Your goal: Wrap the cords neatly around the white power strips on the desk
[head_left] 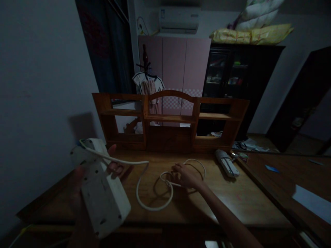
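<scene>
My left hand [79, 193] is wrapped round a white power strip [103, 193], raised above the left side of the desk. Its screw-dotted underside faces me, and fingertips show past its far edge. From the strip's upper end a white power cord [155, 208] runs rightward and lies in loose loops on the desk. My right hand [182, 175] is low over those loops, fingers curled on the cord. Whatever is at the cord's far end is hidden or too small to make out. A second power strip [227, 163], its cord wound round one end, lies at the right.
The wooden desk [219, 203] carries a low open shelf [169, 119] along its back edge. A wall borders the left side. On the adjoining brown surface at right lie a blue card [272, 168] and a white sheet [312, 203]. Pink wardrobes [174, 62] stand beyond.
</scene>
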Motion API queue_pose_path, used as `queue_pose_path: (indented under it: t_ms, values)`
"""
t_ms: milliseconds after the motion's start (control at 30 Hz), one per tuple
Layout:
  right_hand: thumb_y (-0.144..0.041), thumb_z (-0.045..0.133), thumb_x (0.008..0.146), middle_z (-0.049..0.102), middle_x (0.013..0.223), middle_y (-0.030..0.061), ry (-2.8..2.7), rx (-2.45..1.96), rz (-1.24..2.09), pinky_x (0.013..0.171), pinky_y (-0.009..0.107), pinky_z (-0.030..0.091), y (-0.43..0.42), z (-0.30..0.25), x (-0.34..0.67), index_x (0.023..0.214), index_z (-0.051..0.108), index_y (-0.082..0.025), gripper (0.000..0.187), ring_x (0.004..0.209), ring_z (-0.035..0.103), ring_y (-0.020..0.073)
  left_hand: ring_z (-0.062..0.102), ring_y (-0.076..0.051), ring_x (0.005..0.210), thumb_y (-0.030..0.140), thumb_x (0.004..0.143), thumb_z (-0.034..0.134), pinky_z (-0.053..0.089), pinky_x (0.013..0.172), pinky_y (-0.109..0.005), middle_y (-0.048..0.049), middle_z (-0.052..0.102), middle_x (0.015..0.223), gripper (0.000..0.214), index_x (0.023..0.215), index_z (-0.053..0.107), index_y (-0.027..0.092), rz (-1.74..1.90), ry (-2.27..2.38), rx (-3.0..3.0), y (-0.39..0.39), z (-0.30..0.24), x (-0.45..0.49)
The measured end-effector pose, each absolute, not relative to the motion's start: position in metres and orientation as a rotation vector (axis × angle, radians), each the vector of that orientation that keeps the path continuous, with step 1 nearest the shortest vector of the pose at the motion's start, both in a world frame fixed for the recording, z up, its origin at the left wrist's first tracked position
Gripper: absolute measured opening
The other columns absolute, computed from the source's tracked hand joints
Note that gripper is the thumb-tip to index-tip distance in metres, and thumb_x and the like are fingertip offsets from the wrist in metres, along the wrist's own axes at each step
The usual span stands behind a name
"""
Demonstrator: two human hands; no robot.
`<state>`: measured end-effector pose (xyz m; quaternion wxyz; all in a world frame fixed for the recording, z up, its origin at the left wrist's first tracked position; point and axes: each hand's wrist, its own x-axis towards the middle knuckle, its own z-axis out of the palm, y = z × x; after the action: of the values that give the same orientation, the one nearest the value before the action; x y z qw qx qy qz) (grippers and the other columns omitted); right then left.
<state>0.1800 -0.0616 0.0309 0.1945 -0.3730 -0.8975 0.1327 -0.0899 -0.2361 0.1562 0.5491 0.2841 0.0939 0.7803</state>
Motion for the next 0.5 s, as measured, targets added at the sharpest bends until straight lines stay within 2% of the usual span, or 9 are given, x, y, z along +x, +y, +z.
queue_pose_path:
  t_ms: [67,167,267,333,400,500]
  values:
    - [-0.029,0.067,0.075,0.052,0.124,0.0124,-2.551,-1.113,0.325,0.092,0.031,0.042,-0.065,0.03,0.174,0.122,0.053,-0.019,0.051,0.112,0.051,0.0231,0.064,-0.021,0.087,0.053,0.084,0.045,0.049,0.094,-0.047,-0.0007,0.067,0.079,0.045,0.114,0.059,0.024,1.815,0.084,0.634,-0.23,0.155,-0.093]
    - [-0.032,0.065,0.076,0.059,0.115,0.0125,-2.577,-1.175,0.37,0.084,0.029,0.044,-0.065,0.03,0.16,0.107,0.062,-0.017,0.034,0.103,0.057,0.023,0.063,-0.021,0.093,0.052,0.082,0.047,0.044,0.099,-0.048,0.0049,0.067,0.072,0.038,0.111,0.058,0.03,1.779,-0.051,0.572,-0.223,0.156,-0.093]
    - [-0.029,0.062,0.079,0.067,0.097,0.0155,-2.546,-1.301,0.452,0.072,0.028,0.047,-0.058,0.028,0.145,0.09,0.066,-0.012,0.021,0.088,0.063,0.0235,0.064,-0.018,0.092,0.047,0.083,0.05,0.045,0.099,-0.046,0.0066,0.069,0.074,0.046,0.126,0.047,0.03,1.77,-0.129,0.499,-0.223,0.161,-0.087]
    - [-0.025,0.064,0.074,0.069,0.075,0.0152,-2.518,-1.382,0.551,0.062,0.027,0.047,-0.049,0.026,0.136,0.071,0.067,-0.01,0.016,0.072,0.065,0.0232,0.065,-0.015,0.086,0.042,0.085,0.047,0.048,0.096,-0.04,0.0073,0.069,0.07,0.052,0.134,0.036,0.028,1.751,-0.174,0.459,-0.226,0.166,-0.082]
    - [-0.022,0.068,0.068,0.063,0.052,0.0108,-2.486,-1.419,0.681,0.054,0.026,0.046,-0.038,0.028,0.131,0.052,0.061,-0.012,0.02,0.056,0.063,0.0215,0.066,-0.011,0.082,0.033,0.089,0.04,0.049,0.095,-0.035,0.0085,0.069,0.068,0.048,0.136,0.032,0.03,1.721,-0.193,0.425,-0.228,0.169,-0.08]
    - [-0.023,0.065,0.07,0.053,0.036,0.0038,-2.368,-1.37,0.875,0.045,0.023,0.044,-0.021,0.041,0.127,0.042,0.053,-0.015,0.032,0.04,0.057,0.0165,0.067,-0.01,0.089,0.028,0.09,0.036,0.048,0.095,-0.033,0.0096,0.071,0.066,0.047,0.136,0.028,0.03,1.698,-0.312,0.433,-0.227,0.167,-0.09]
